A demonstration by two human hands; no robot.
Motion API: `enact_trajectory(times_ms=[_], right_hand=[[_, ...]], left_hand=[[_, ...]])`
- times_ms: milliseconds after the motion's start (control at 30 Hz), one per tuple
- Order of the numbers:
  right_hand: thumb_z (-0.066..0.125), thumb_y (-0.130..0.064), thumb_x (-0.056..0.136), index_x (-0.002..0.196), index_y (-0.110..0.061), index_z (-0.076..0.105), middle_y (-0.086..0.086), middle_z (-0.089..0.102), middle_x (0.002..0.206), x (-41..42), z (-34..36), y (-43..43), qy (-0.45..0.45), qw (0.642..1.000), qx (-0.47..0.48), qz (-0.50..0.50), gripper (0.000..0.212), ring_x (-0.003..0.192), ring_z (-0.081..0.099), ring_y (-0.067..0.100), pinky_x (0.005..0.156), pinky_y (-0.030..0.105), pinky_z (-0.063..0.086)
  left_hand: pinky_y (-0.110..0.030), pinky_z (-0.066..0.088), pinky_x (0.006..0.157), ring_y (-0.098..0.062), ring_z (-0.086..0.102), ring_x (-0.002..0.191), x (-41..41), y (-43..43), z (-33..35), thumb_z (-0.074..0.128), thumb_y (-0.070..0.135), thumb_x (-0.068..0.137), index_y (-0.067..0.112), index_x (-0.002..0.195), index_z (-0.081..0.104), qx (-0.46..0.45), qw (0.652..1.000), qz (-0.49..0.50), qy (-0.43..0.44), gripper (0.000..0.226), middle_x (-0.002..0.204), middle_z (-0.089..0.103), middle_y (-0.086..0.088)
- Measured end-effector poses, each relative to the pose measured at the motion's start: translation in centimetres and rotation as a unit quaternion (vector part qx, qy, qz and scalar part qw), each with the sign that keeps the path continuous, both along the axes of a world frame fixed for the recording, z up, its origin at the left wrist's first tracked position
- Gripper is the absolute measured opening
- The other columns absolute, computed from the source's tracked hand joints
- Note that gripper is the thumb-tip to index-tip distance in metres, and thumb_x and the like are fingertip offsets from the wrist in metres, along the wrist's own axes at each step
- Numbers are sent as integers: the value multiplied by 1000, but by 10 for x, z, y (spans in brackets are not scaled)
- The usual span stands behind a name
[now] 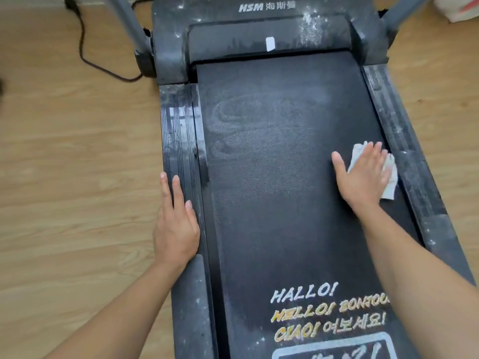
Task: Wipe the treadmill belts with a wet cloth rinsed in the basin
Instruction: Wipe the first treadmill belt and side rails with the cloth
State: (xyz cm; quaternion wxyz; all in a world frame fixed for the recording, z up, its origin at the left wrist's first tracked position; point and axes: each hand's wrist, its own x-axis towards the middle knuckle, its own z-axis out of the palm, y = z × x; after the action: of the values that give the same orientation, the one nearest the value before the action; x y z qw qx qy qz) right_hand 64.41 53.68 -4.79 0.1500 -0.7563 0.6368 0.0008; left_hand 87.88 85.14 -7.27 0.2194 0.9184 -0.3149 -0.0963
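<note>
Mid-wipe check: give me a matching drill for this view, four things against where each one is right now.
Things:
1 left hand
2 right hand
3 cloth
4 black cable

Places:
A on the wooden floor beside the treadmill
B flat on the left side rail
C pressing the cloth onto the belt
D under the right hand, near the belt's right edge

Pairs: 1-B, 2-C, 3-D, 4-A
</note>
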Motion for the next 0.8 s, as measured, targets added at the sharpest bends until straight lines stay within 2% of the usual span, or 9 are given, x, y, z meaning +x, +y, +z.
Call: enact_trajectory(times_ms=[67,133,267,367,433,500,567,667,800], right_hand=[[25,-85,92,168,-9,2,7,-1,177,48,-2,38,-25,998,-3,53,110,163,-6,22,131,51,-2],[30,-78,97,168,-10,2,4,-1,177,98,-8,96,-58,982,-8,179,102,163,-6,20,131,47,-6],[19,-63,108,169,-12,7,5,-3,177,135,-12,214,-31,902,-15,431,81,163,-11,20,131,50,0],[23,-55,111,169,-14,12,2,4,177,96,-17,193,-23,851,-28,524,72,163,-3,18,131,47,6],[25,-58,110,169,-19,10,-2,3,177,57,-15,144,-4,868,-33,496,73,163,-3,15,132,46,6],[24,-64,107,170,-21,6,-4,0,177,12,-10,83,14,927,-28,373,78,163,-6,13,132,47,6],[27,-66,104,169,-20,9,1,6,177,-42,-1,30,19,971,-23,236,81,163,3,19,132,49,10],[21,-72,102,168,-14,7,6,5,177,-87,3,2,27,992,-2,123,89,163,4,24,131,50,12],[5,-82,96,168,-11,4,10,1,177,-29,-3,42,20,999,-9,29,102,163,-2,26,131,54,4]], left_hand=[[-51,56,75,-41,60,116,-1,0,-1,34,32,109,21,167,16,-1,1000,-1,-3,62,176,-6,5],[-52,56,77,-41,58,122,1,0,0,34,32,109,21,167,17,-4,1000,3,0,61,176,-4,6],[-51,56,92,-24,35,151,7,4,1,30,34,111,23,167,18,-43,998,-23,41,58,175,-4,12],[-52,55,93,-21,31,153,7,6,2,28,35,112,23,167,18,-43,998,-25,48,57,175,-5,14],[-54,54,90,-26,36,150,4,3,5,30,31,112,21,166,19,-27,998,-20,47,57,175,-5,14],[-54,53,84,-32,42,144,1,1,7,32,29,112,21,166,19,-10,999,-5,42,57,175,-5,13],[-54,52,81,-36,47,140,0,0,8,34,29,111,22,166,19,1,999,5,35,57,175,-5,13],[-52,53,78,-37,50,138,1,-1,5,34,30,111,22,166,18,-3,1000,0,24,58,175,-6,12],[-50,55,72,-40,56,127,3,-2,4,34,31,111,22,166,18,-2,1000,-3,6,58,176,-5,8]])
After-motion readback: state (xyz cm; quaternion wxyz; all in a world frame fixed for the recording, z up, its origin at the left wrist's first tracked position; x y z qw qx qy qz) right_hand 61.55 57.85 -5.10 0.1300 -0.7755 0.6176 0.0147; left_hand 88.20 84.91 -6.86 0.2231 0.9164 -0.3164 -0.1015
